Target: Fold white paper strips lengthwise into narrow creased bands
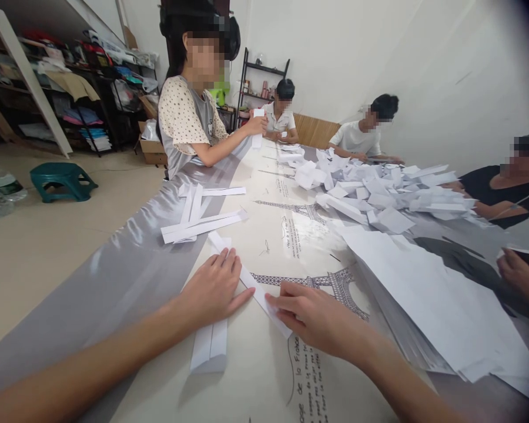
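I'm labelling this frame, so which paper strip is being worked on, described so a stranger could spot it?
Start at the long table with Eiffel Tower drawings. At its near end, the left hand and right hand both press one folded white paper strip lying diagonally between them. Unlike the loose strips farther up, it alone is pinned under fingers.

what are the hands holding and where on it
A folded paper strip: left hand presses flat on its upper part, right hand pinches its lower end.
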The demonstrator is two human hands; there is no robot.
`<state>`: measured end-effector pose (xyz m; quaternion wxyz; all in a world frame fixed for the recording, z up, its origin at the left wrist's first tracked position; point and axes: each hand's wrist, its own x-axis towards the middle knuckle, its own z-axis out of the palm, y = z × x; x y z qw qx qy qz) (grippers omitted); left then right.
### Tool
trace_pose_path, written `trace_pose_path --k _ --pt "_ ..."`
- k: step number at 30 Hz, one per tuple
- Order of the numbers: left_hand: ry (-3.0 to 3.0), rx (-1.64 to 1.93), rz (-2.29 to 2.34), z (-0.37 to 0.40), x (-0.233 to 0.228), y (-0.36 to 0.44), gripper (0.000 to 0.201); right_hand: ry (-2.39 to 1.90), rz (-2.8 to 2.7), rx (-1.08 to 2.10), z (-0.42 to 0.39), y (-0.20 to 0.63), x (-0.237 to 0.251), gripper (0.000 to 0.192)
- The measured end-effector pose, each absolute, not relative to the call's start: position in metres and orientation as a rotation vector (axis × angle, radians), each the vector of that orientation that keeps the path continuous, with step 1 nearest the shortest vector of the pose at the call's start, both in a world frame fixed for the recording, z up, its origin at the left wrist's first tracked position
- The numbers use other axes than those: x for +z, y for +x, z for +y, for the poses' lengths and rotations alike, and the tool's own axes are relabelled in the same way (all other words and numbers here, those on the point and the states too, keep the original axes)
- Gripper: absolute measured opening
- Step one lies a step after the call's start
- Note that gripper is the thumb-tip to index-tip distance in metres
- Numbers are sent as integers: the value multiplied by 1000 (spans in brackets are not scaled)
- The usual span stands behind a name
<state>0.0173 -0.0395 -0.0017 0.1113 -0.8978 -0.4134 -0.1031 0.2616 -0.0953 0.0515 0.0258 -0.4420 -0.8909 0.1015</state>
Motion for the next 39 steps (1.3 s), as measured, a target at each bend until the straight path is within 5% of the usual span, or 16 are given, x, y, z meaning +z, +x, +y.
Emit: trace_pose_path --k 8,29,36,39 --pt "-2673 -384 -1239 -38 -6 16 70 -1323 -2826 -6 -116 250 53 24" --pt "-2659 -276 -1225 -40 0 17 72 -1497 -2906 196 -129 272 69 26" --pt "-2652 -245 -1212 -39 2 17 73 -1612 -2737 85 -120 271 62 46" --pt "-2654 -283 -1187 -38 -1 17 72 -1519 -2547 184 -106 267 58 34"
